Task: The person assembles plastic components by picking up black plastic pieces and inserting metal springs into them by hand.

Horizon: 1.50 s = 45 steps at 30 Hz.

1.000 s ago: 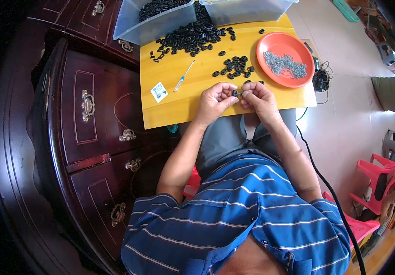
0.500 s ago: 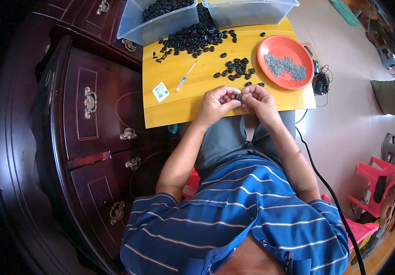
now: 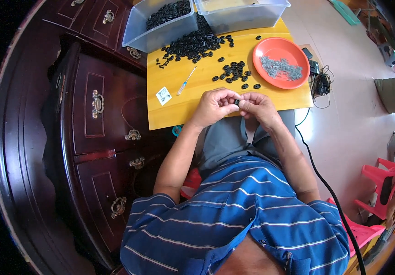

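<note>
Since the earlier pictures the hands have barely shifted: both stay joined at the near edge of the yellow board, and the view has tipped a little, so the board sits higher in frame.

Left hand and right hand meet fingertip to fingertip just off the board's near edge, above the person's lap. Between them sits one small black ring, pinched by both hands, fingers curled tight round it. What exactly the fingers do to it is too small to tell.

Judged by look: the ring is light, small, probably rubbery or plastic, somewhat smooth. Easy to drop, unlikely to break. Best held by its outer rim between thumb and forefinger.

On the board's middle, a loose scatter of black rings. At its far edge a larger heap spills beside a clear bin full of the same; a second clear bin stands next to it. On the board's right end, an orange plate carrying small grey metal pieces. Toward the board's left, a thin screwdriver and a small white packet. Left of the board, a dark wooden cabinet with brass handles.
</note>
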### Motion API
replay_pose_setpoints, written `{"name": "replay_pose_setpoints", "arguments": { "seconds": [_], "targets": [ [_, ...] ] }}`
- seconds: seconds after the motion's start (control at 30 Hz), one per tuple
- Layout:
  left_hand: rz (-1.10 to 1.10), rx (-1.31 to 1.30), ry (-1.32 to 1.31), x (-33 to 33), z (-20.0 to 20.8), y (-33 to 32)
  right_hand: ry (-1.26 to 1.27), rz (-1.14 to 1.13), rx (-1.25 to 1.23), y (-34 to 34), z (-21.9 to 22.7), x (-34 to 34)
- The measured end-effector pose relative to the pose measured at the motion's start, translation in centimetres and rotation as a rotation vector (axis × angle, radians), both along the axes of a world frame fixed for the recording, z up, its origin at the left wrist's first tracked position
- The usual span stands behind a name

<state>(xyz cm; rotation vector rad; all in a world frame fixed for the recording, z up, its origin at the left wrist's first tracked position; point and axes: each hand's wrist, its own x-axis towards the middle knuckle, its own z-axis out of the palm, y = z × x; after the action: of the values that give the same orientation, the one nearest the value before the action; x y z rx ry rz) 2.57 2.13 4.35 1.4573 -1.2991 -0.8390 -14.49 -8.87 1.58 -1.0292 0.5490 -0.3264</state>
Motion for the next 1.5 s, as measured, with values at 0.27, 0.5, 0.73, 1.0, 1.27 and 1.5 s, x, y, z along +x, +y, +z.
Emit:
{"name": "replay_pose_setpoints", "arguments": {
  "seconds": [0.27, 0.5, 0.73, 1.0, 1.27, 1.5],
  "targets": [
    [0.062, -0.013, -0.25, -2.2, 2.7, -1.1, -0.065, -0.068, 0.131, 0.2, -0.1, -0.3],
    [0.248, -0.226, -0.828, -4.4, 3.0, -2.0, -0.25, -0.177, 0.315, 0.1, -1.1, -0.1],
    [0.217, -0.274, -0.878, -4.6, 2.5, -2.9, -0.3, -0.228, 0.378, -0.2, -1.2, -0.5],
    [0.187, -0.325, -0.841, -4.6, 2.5, -3.9, -0.251, -0.206, 0.367, -1.1, -1.0, -0.9],
    [0.153, -0.272, -0.818, -4.4, 2.5, -4.5, -0.217, -0.24, 0.309, -1.1, -1.0, -0.7],
    [0.104, -0.247, -0.737, -3.9, 2.5, -4.6, -0.202, -0.245, 0.29, -1.2, -1.1, -0.7]
  ]
}}
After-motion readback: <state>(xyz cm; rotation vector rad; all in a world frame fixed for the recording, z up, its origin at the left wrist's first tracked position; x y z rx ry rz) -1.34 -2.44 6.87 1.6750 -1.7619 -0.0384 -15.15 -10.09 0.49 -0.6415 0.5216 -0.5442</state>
